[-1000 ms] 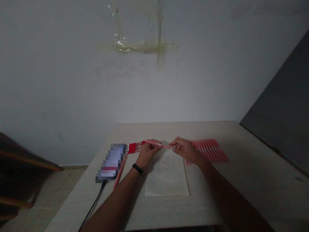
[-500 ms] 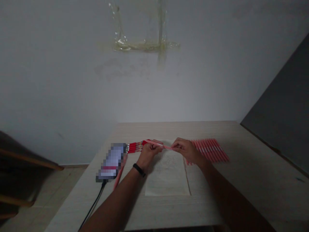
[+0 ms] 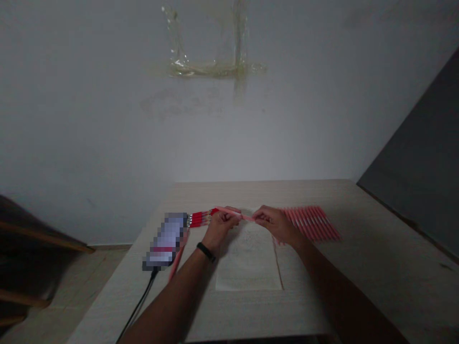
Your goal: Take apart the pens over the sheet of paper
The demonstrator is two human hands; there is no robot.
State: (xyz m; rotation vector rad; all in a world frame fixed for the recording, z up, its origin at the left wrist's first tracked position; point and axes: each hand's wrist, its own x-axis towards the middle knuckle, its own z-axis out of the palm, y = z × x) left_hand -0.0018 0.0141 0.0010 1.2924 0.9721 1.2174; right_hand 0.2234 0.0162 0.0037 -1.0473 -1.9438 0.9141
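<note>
1. The left hand (image 3: 219, 227) and right hand (image 3: 276, 224) are holding a pink pen (image 3: 237, 213) level between them, fingers clamped on its ends, above a paper sheet (image 3: 247, 258).
2. A row of pink pens (image 3: 311, 222) is lying beside the right hand on the counter (image 3: 380, 239).
3. Red pens (image 3: 201, 219) are lying by the left hand, next to a blurred phone (image 3: 165, 241).
</note>
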